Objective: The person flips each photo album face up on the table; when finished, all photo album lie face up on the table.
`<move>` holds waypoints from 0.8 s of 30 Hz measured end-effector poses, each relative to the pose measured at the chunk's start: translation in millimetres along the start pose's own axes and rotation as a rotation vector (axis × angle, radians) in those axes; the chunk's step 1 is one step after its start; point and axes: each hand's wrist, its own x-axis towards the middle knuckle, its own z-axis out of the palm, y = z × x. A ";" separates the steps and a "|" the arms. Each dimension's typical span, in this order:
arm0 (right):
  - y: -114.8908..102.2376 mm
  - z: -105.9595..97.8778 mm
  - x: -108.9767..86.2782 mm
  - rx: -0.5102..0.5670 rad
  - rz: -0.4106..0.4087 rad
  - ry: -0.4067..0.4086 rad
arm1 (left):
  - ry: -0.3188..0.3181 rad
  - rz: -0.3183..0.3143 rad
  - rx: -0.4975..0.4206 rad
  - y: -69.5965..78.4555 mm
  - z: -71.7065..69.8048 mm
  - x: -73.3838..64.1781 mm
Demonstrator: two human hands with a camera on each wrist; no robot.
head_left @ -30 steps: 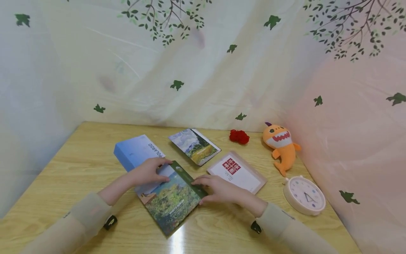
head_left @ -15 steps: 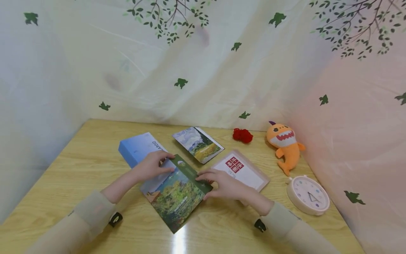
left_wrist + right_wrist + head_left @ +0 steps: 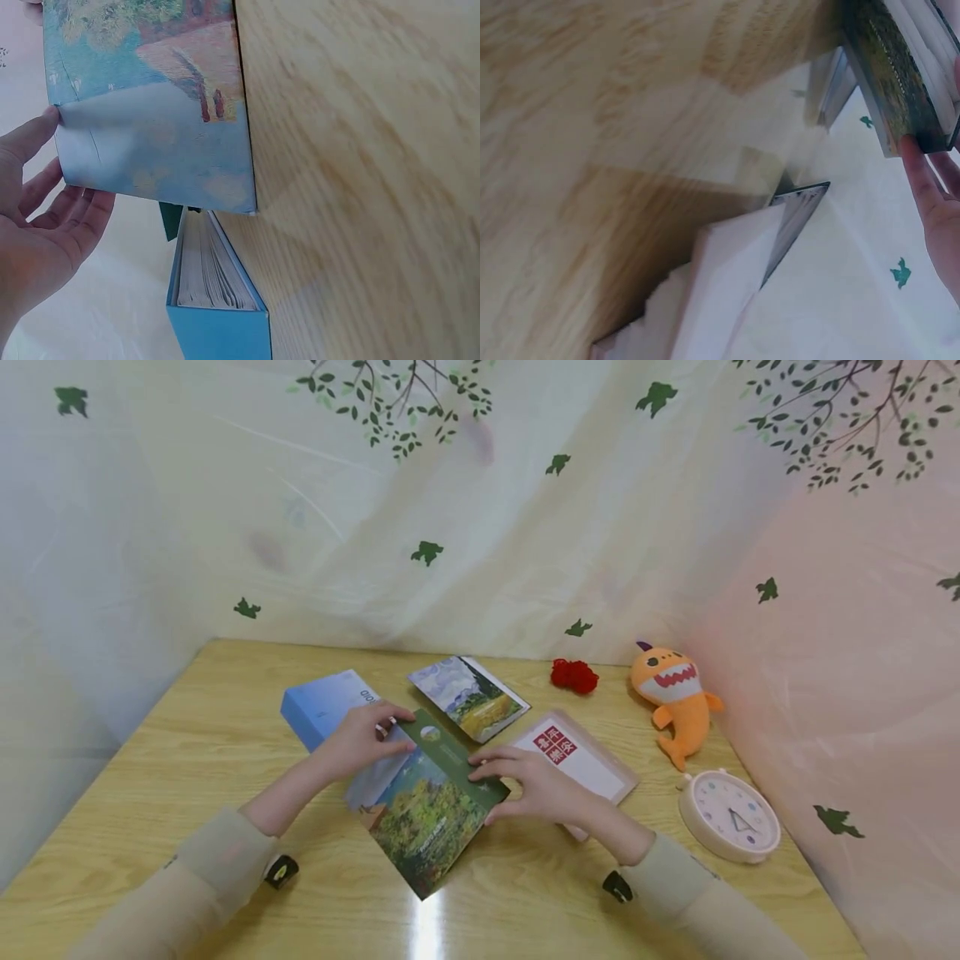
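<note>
So the album (image 3: 423, 814) has this painted garden cover, all yellow-green bushes with blue sky and a bit of reddish house near one corner, plus a dark green strip with a little round badge along its far edge and pages peeking out between the covers. It's tilted over the surface (image 3: 187, 793), partly in front of the blue book (image 3: 318, 706), with the left hand (image 3: 360, 739) pinching the far-left corner and the right hand's (image 3: 540, 787) fingers holding the right one.
</note>
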 end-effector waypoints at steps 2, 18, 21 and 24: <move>-2.1 -2.5 0.3 0.008 0.000 0.011 | 0.011 0.003 -0.010 2.7 -1.2 0.5; -11.7 -28.9 0.6 -0.005 -0.086 0.106 | 0.096 0.031 -0.122 12.7 1.2 13.2; -12.1 -33.7 1.1 -0.005 -0.111 0.117 | 0.118 0.050 -0.151 13.8 2.9 16.5; -12.2 -36.3 0.8 -0.009 -0.127 0.121 | 0.129 0.068 -0.187 14.6 4.8 18.7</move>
